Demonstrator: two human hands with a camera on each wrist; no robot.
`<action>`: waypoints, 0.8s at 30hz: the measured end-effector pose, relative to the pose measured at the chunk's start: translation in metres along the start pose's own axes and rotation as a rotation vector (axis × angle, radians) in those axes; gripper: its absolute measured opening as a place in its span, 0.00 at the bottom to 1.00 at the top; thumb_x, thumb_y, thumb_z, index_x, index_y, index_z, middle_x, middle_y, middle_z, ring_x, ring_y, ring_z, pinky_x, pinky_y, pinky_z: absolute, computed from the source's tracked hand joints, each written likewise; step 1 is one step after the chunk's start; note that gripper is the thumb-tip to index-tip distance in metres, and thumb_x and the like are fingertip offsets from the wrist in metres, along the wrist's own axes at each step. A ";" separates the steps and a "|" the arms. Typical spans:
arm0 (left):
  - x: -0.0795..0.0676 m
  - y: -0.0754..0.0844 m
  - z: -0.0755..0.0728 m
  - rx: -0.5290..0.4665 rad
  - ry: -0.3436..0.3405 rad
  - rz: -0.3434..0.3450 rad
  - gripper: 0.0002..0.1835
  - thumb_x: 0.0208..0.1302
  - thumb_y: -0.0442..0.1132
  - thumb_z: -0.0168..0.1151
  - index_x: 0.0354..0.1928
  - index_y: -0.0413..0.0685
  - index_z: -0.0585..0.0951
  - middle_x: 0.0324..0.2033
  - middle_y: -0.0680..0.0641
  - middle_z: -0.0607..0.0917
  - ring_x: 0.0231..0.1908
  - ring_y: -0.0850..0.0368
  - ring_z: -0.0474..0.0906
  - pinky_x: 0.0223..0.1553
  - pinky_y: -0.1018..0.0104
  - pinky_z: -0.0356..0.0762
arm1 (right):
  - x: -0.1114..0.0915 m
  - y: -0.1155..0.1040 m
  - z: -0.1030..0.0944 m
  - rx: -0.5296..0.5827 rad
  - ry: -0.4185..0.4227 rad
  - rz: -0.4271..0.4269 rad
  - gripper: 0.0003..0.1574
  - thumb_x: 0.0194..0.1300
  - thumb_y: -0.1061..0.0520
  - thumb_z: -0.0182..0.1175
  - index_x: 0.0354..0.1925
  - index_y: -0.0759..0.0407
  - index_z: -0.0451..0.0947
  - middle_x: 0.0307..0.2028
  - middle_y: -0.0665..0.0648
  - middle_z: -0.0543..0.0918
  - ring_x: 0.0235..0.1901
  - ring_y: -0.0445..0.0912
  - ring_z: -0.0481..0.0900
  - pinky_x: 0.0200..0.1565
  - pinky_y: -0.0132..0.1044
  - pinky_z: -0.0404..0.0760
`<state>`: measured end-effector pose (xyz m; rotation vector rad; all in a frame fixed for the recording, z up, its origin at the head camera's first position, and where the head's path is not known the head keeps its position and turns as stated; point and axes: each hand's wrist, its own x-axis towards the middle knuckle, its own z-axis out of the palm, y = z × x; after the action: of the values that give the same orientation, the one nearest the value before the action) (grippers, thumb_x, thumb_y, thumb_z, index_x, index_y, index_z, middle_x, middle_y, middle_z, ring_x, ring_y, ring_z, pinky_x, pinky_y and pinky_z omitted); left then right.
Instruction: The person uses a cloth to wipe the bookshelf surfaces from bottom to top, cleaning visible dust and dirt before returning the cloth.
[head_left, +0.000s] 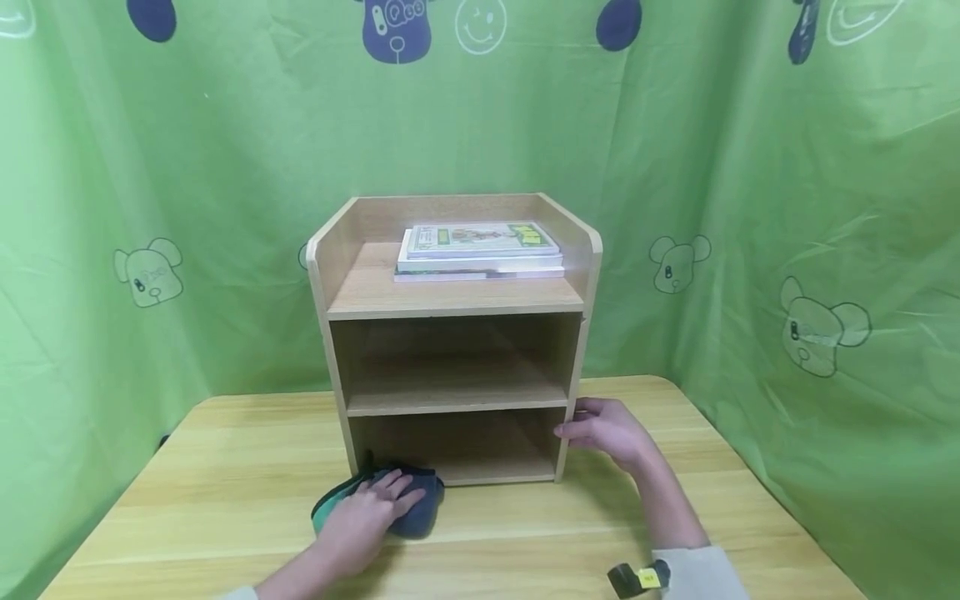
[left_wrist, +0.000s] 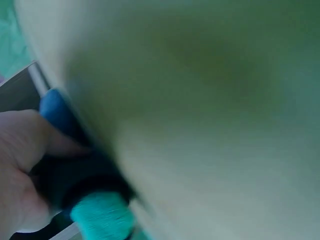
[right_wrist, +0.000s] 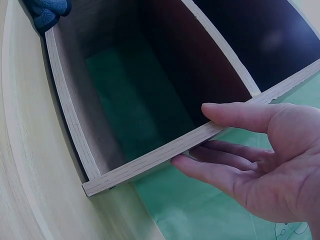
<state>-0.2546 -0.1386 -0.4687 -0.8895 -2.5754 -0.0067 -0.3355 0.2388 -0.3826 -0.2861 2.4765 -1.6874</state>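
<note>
On the left, the left hand (head_left: 362, 518) rests on a blue and green cloth (head_left: 420, 517), its fingers spread a little, with the cloth right under them. The cloth sits at the low left front corner of the wooden shelf (head_left: 457, 410). Some books (head_left: 480, 250) lie in a pile on the top. On the right, the right hand (head_left: 606, 429) pinches the shelf's side board — thumb on the inside, fingers on the outside, the board between them.
</note>
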 end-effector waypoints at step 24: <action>0.112 0.105 0.012 0.037 -0.257 -0.023 0.38 0.48 0.33 0.73 0.64 0.68 0.79 0.58 0.51 0.83 0.61 0.51 0.78 0.53 0.49 0.84 | -0.002 -0.003 0.001 0.011 0.007 0.000 0.41 0.60 0.62 0.69 0.64 0.82 0.66 0.60 0.79 0.76 0.50 0.59 0.86 0.57 0.51 0.82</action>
<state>-0.2762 0.0123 -0.4500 -0.8987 -2.8117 0.1586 -0.3331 0.2372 -0.3802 -0.2792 2.4709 -1.7039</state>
